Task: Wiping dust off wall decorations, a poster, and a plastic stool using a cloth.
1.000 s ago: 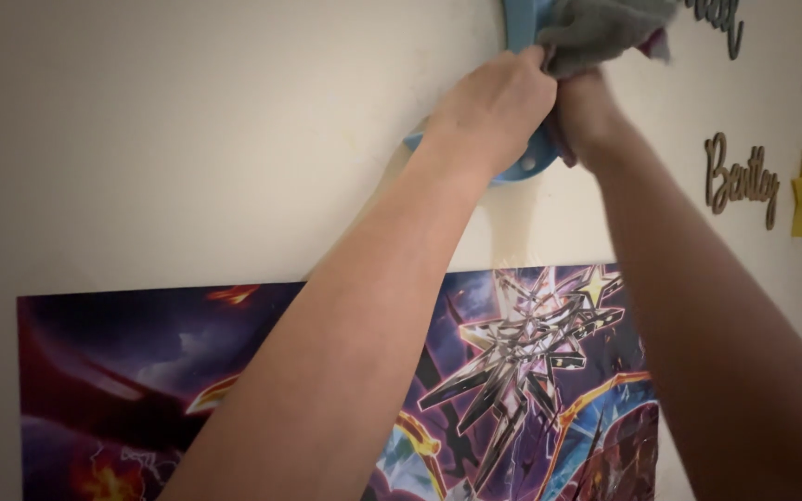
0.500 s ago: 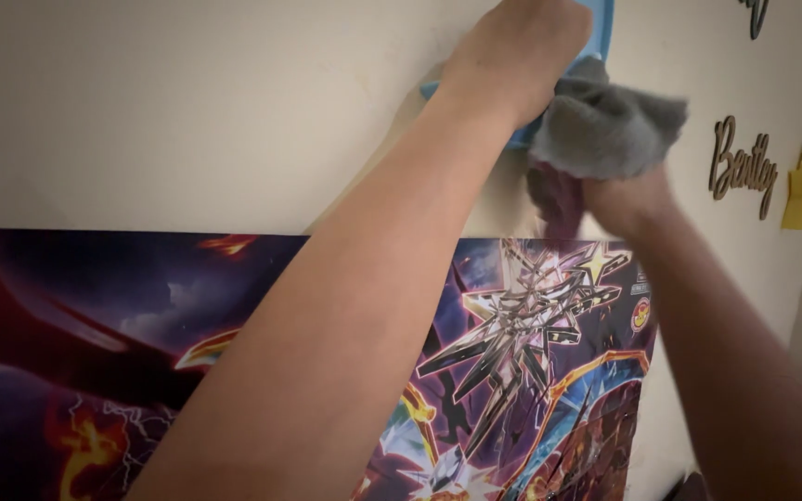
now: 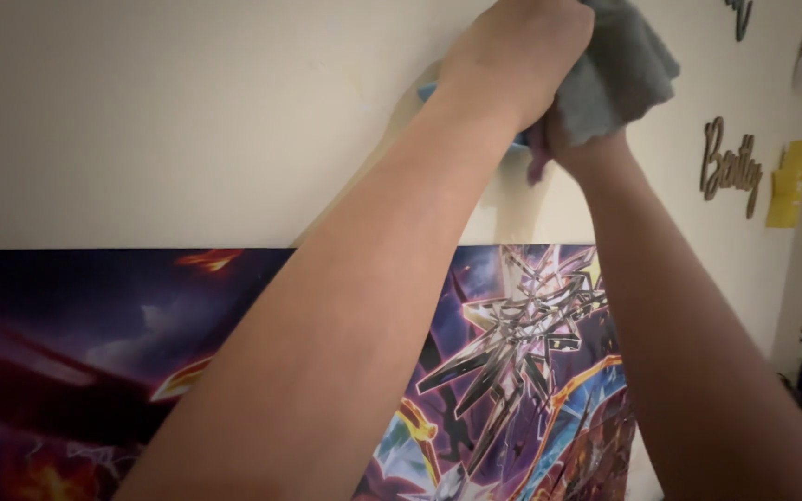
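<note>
Both bare forearms reach up and away from the camera, converging near the top edge of the view. The left hand (image 3: 517, 60) is curled, knuckles and back of the hand facing the camera, its fingers wrapped out of sight on the far side. The left forearm runs diagonally from the lower left, filling much of the middle. The right hand (image 3: 579, 139) sits just beside and slightly below the left, wrist bent back; its fingers are mostly hidden, so they appear clenched in a grip, though that is not certain.
</note>
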